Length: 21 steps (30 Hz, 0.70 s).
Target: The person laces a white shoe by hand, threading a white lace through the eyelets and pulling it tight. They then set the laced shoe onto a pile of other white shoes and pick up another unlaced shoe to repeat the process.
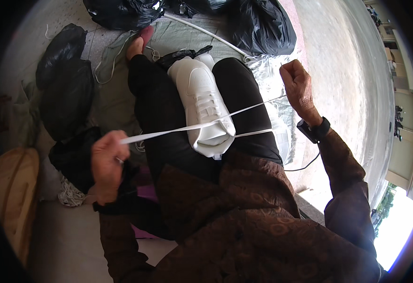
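A white lace-up shoe (pixel 198 80) rests between my thighs, its toe away from me and its opening towards me. The white shoelace (pixel 164 132) crosses over the top of the tongue, drawn out to both sides. At the left, my left hand (pixel 108 162) is closed on one stretch of it, slightly blurred. Out to the right, my right hand (pixel 297 87) makes a fist at the thin stretch of lace running towards it. Another white strand lies from the shoe's opening across my right thigh. Part of a second white shoe (pixel 205 59) shows behind the toe.
Black plastic bags (pixel 263 28) lie at the far side and along the left. A white rod (pixel 204 32) slants across the sheet on the floor. A bundle of white laces (pixel 71 193) hangs at the left, near a wooden board (pixel 15 198). A dark cord runs below my right wrist.
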Available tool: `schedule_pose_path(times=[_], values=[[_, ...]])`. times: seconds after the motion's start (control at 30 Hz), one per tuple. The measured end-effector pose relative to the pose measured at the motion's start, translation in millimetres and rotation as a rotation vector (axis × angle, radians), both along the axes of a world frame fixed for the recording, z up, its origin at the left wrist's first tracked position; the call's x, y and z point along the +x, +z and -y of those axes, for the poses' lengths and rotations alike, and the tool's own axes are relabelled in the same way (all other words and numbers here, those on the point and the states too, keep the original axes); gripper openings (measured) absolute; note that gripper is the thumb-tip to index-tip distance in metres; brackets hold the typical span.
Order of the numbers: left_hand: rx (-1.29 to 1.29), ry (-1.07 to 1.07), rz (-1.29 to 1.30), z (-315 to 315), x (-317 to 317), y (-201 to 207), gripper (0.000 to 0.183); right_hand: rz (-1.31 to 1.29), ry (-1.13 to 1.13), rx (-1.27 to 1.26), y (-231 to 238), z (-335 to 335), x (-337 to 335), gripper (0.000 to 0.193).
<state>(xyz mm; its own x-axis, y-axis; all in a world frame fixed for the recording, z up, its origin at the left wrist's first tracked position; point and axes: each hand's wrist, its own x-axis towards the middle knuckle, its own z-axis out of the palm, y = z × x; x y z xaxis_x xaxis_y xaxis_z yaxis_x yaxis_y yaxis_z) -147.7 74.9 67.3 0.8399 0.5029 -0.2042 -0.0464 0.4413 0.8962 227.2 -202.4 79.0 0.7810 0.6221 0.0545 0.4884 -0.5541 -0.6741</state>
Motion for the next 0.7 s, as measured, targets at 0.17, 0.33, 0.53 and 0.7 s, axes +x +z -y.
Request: schedule_pose_path(times=[0.17,0.33,0.53,0.7], values=[[-0.62,0.468,0.212,-0.6,5.4,33.5,0.032,0.182,0.455,0.046,5.7,-11.4,-90.1,0.009],[-0.865,0.242,0.576,-29.3,-16.1,-9.6,0.028,0.235,0.504,-0.086,-8.7,-8.4,-118.4,0.015],[-0.114,0.351,-0.105,17.0,29.0,-14.2,0.016,0.376,0.574,-0.217,-4.8,-13.7,-118.3,0.023],[0.235,0.071,-0.218,77.7,54.9,-1.0,0.008,0.553,0.775,-0.337,6.8,-43.2,-131.7,0.015]])
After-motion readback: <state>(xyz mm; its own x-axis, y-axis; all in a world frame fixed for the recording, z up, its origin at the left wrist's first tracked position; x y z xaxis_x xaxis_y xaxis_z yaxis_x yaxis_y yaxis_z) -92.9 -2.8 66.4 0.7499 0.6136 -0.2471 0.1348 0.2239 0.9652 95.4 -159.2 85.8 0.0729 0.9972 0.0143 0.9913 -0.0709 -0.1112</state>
